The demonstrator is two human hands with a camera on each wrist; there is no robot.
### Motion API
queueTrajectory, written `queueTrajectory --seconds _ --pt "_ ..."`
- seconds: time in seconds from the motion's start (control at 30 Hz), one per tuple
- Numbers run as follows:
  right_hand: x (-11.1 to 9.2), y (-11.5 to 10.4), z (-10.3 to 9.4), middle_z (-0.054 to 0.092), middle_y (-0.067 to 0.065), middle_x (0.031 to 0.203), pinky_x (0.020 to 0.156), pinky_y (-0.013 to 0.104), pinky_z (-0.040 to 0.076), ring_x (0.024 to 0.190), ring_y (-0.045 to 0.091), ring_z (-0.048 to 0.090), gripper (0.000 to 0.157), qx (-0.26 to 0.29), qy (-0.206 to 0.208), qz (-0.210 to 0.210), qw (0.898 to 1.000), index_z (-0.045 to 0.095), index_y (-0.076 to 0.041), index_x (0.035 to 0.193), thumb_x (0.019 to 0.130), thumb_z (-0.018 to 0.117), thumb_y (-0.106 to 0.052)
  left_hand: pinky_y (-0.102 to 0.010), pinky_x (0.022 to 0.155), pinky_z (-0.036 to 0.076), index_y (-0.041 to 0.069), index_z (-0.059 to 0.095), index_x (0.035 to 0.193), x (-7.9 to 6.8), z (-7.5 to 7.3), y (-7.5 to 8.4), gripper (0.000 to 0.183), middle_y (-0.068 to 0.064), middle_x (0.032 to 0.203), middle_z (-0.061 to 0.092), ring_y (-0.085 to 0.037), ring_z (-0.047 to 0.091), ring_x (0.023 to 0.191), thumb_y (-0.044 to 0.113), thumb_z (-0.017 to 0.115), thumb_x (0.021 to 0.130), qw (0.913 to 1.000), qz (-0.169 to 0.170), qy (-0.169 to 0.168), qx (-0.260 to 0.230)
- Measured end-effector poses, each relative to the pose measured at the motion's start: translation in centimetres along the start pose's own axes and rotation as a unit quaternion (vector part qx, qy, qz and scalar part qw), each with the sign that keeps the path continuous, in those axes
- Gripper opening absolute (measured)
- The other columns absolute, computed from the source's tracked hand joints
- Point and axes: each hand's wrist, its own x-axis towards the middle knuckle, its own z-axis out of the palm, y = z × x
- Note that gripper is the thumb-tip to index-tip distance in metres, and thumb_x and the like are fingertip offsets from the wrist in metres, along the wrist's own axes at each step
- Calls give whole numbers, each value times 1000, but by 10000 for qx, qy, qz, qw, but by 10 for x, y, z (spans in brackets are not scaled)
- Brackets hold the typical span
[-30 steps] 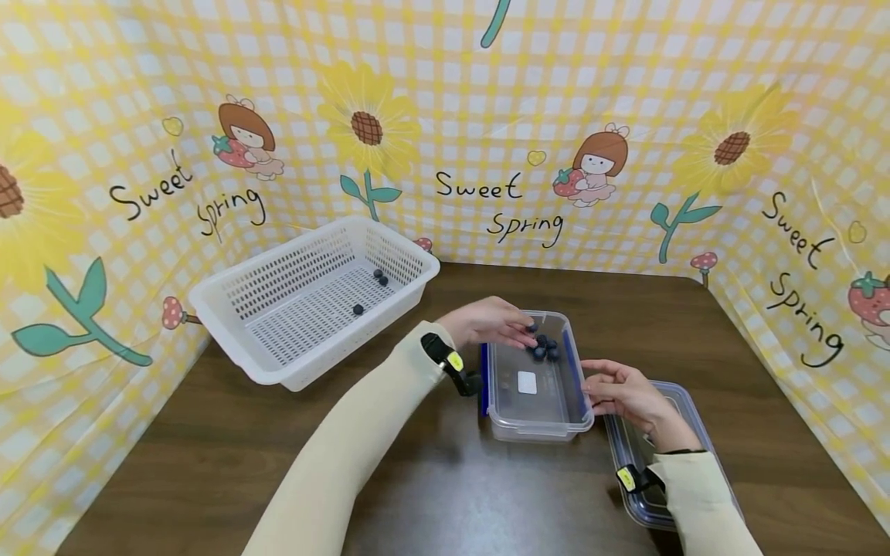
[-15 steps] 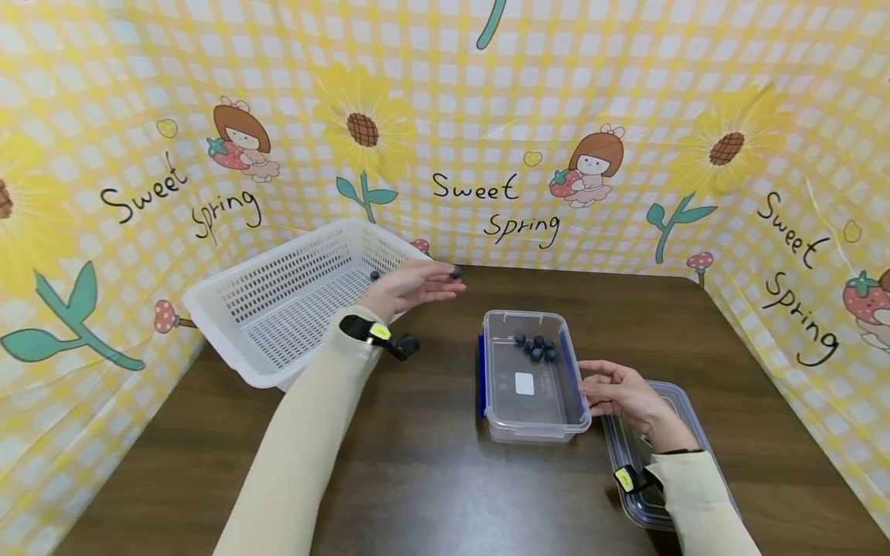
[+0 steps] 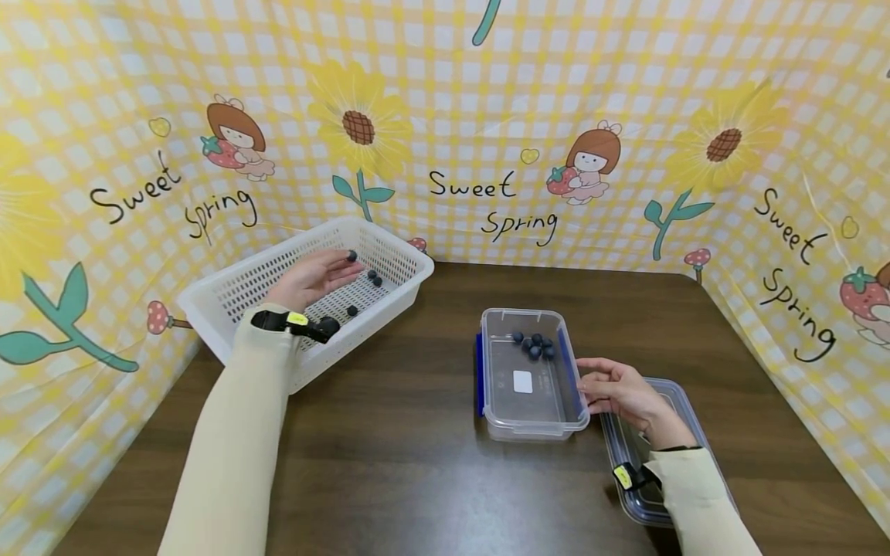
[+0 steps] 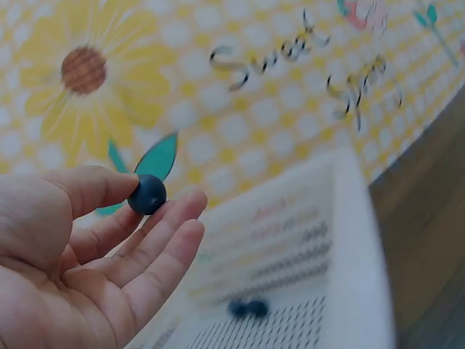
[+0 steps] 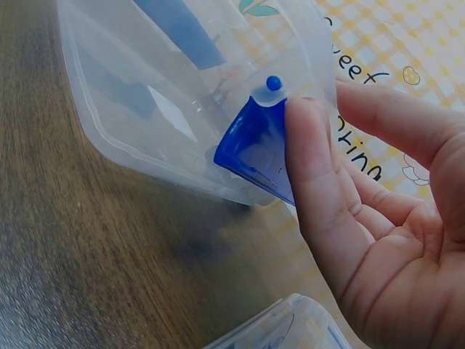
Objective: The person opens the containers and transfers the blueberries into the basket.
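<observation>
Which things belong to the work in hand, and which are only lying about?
In the work: dark berry pinched by left hand; other berries; white basket; clear container touched by right hand.
Seemingly unused: clear lid-like piece; patterned cloth.

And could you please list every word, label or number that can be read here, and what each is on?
"Sweet Spring": printed three times on the yellow checked backdrop, at left, middle and right.
White label on the clear container: no readable text.
Faint marks beside that label: too small to read.
Yellow tags on both wrist straps: marks too small to read.
</observation>
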Motion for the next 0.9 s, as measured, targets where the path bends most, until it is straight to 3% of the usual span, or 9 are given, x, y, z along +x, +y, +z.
queueTrajectory --seconds 0.17,0.37,0.5,0.7,0.9 --pt "-2 -1 0 72 4 94 71 29 61 80 15 70 33 27 -30 -20 10000 53 -4 130 98 54 5 -32 108 42 0 45 128 -4 -24 0 23 -10 95 67 -19 67 100 5 46 106 9993 -130 305 -166" --pt "-1 -2 1 73 4 94 71 29 61 80 14 70 32 31 -14 -27 10000 54 -6 128 98 54 5 -31 108 41 5 47 126 -7 -35 -4 21 -12 91 68 -20 62 114 11 49 105 9948 -448 650 -650" --pt "-2 -1 1 73 3 94 71 28 61 80 14 70 33 66 -52 -53 10000 54 -3 130 98 55 5 -31 107 42 5 51 122 -7 -39 -6 21 -13 92 67 -20 65 108 13 54 103 9916 -540 832 -829" --pt "-1 -1 1 72 3 93 70 28 61 79 13 69 32 64 -24 -62 10000 56 -7 127 98 55 6 -30 105 44 5 54 120 -11 -41 -6 18 -12 95 67 -21 55 125 11 54 103 9910 -565 912 -802" --pt "-1 -1 0 72 2 92 69 28 61 78 13 69 32 -5 26 -41 10000 57 -9 125 98 53 7 -31 108 42 4 55 116 -11 -35 -6 14 -12 99 65 -22 51 129 10 50 105 9917 -585 872 -737"
